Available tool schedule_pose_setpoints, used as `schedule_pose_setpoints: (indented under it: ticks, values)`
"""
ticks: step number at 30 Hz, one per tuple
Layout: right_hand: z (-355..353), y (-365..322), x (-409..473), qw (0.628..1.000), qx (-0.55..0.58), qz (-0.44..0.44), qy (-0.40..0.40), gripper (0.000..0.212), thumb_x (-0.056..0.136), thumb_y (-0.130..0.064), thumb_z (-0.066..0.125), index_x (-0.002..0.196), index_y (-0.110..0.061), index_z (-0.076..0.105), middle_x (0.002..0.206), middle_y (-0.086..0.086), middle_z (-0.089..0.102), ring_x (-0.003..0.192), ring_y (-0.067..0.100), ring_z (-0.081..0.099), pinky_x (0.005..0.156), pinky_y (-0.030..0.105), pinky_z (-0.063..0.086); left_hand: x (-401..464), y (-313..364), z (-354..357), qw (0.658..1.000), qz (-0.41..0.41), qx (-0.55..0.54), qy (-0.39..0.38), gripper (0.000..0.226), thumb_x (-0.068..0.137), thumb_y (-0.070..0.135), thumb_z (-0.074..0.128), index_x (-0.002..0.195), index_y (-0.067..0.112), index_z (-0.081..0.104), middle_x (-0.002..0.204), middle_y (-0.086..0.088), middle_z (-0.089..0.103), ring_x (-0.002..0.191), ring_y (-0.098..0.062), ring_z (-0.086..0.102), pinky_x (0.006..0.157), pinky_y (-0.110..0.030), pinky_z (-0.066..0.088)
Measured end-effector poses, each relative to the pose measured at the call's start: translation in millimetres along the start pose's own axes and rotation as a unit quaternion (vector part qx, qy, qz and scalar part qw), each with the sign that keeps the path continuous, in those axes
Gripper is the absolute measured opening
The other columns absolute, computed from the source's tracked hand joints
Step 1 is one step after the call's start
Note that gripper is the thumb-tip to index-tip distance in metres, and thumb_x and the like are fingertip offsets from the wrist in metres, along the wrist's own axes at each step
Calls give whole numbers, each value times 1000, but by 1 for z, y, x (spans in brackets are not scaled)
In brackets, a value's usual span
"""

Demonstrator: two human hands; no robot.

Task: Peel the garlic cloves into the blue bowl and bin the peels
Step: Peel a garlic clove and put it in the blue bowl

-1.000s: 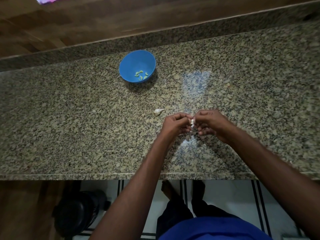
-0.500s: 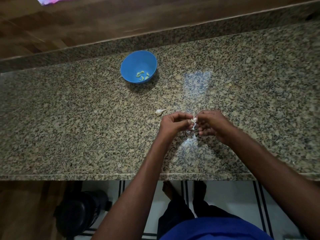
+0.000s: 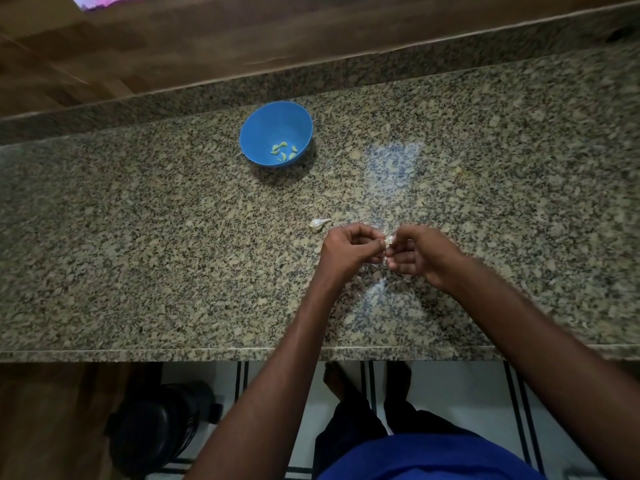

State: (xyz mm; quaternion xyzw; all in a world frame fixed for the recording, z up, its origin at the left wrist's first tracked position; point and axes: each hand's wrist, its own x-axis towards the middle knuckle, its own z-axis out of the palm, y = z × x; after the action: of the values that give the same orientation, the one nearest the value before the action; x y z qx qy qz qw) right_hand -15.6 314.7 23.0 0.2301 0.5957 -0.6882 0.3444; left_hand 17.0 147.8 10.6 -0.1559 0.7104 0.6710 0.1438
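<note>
Your speckled granite worktop (image 3: 138,258) fills most of the view, and a dark bin-like thing (image 3: 156,431) stands on the floor below its near edge; it is too dim to be sure what it is. Toward the back sits the blue bowl (image 3: 263,133), with a few peeled cloves (image 3: 284,152) lying in it. Your left hand (image 3: 346,247) and right hand (image 3: 420,254) meet just above the worktop, the fingers of both curled in and pinching one garlic clove (image 3: 389,240) between them. You look to be mid-peel on this clove. The next move likely calls for stripping off the last skin, then carrying the bare clove well back to the bowl. One unpeeled clove (image 3: 318,224) waits just beside your left hand. Most of the held clove is hidden by your fingers, so how much skin remains is unclear. Pale flecks under your hands may be peels.
</note>
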Motion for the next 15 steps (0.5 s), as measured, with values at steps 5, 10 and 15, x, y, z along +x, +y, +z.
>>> schedule_pose_setpoints:
  ticks: [5, 10, 15]
  values:
    - [-1, 0, -5, 989, -106, -98, 13, 14, 96, -7, 67, 101, 6, 68, 86, 23, 71, 62, 26, 70, 55, 33, 61, -1, 2, -3, 1000, 0, 4, 5, 16, 87, 8, 79, 99, -2, 72, 90, -20, 76, 73, -21, 73, 72, -32, 62]
    - [-3, 0, -1, 993, -95, -65, 39, 8, 89, 6, 70, 95, 11, 67, 94, 28, 73, 65, 24, 72, 61, 30, 63, -2, 6, -5, 999, 12, 36, 7, 13, 86, 7, 81, 95, 1, 73, 84, -15, 77, 73, -25, 75, 74, -40, 65]
    - [-1, -2, 11, 997, -5, 47, 54, 5, 91, 9, 62, 94, 10, 66, 83, 19, 72, 64, 20, 71, 55, 23, 60, -8, -2, 4, 991, 61, 107, 51, 9, 87, 9, 79, 92, 7, 73, 86, -8, 74, 77, -22, 74, 70, -38, 65]
